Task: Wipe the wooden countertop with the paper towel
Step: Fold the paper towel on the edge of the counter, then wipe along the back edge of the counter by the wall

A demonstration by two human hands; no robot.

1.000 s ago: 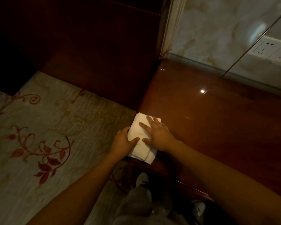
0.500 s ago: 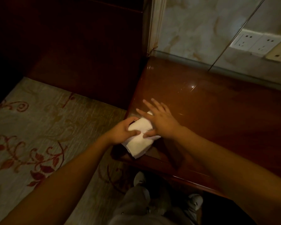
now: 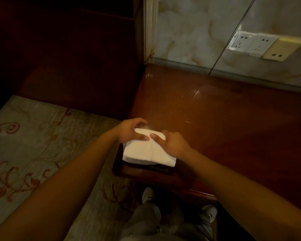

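Holding a folded white paper towel (image 3: 149, 151) at the near left corner of the wooden countertop (image 3: 224, 122), both hands work it together; it looks slightly lifted, with a shadow under its near edge. Left hand (image 3: 129, 132) curls over the far left end, thumb on top and fingers wrapped behind, so it has hold of the towel. Right hand (image 3: 175, 142) lies along the right side, thumb pressing on top, other fingers bent at the edge; how far they tuck under, cannot tell. Towel is likely light, soft and floppy, several layers thick, and could bunch or tear if dragged by one corner; best pressed flat under a spread palm or pinched at the folded ends. Countertop is glossy dark wood with faint scratches, nothing standing on it in view. Marble wall (image 3: 189, 32) with outlets (image 3: 250, 43) borders the far side, a dark cabinet panel (image 3: 76, 58) the left. Patterned carpet (image 3: 33, 145) and the person's shoes (image 3: 148, 194) sit below. Nothing blocks a sweep rightward.
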